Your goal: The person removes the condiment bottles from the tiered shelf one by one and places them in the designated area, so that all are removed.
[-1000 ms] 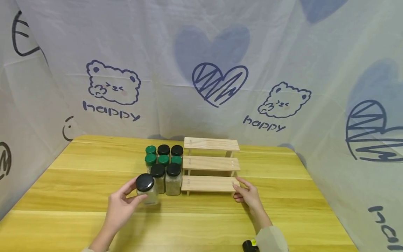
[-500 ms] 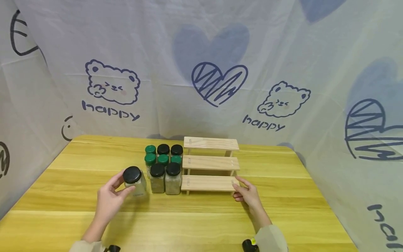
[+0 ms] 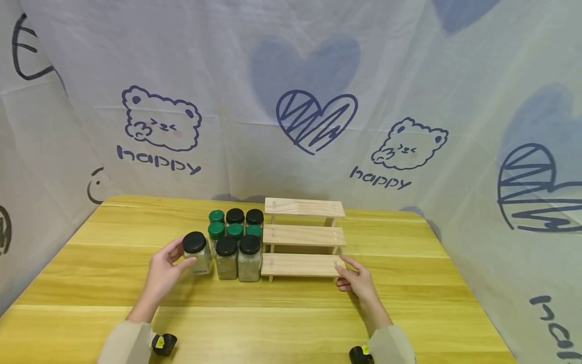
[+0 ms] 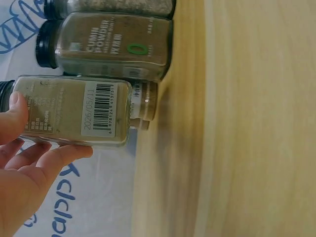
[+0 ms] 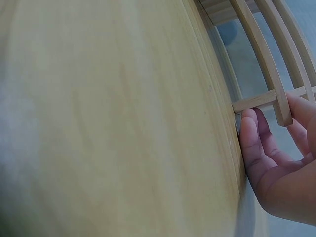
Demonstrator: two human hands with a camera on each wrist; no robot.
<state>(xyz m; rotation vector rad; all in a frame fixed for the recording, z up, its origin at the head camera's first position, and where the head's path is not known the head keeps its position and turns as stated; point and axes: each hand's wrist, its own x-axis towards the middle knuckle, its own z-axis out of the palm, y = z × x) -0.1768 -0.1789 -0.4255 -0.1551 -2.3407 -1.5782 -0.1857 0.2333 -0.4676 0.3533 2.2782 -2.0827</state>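
Note:
My left hand [image 3: 163, 270] grips a square glass spice jar [image 3: 198, 258] with a black lid, at the left of the grouped jars. The left wrist view shows its barcode label and tan powder [image 4: 69, 108], thumb on one side and fingers on the other. Beside it stands a cumin powder jar [image 4: 113, 44] with a black lid; another black-lidded jar [image 3: 249, 260] is to its right. My right hand [image 3: 359, 283] pinches the right end of the lowest step of a three-step wooden rack [image 3: 302, 265], thumb on top. Its other fingers curl beneath the step [image 5: 252, 133].
Behind the front jars stand several more, with green lids [image 3: 235, 231] and black lids [image 3: 254, 217], close against the rack's left side. The yellow wooden table [image 3: 273, 323] ends at a white printed curtain [image 3: 236, 76] along the back and sides.
My left hand has carried the jar leftward from in front of the group, then back a little, level with the front jars. The right hand and the rack have stayed put.

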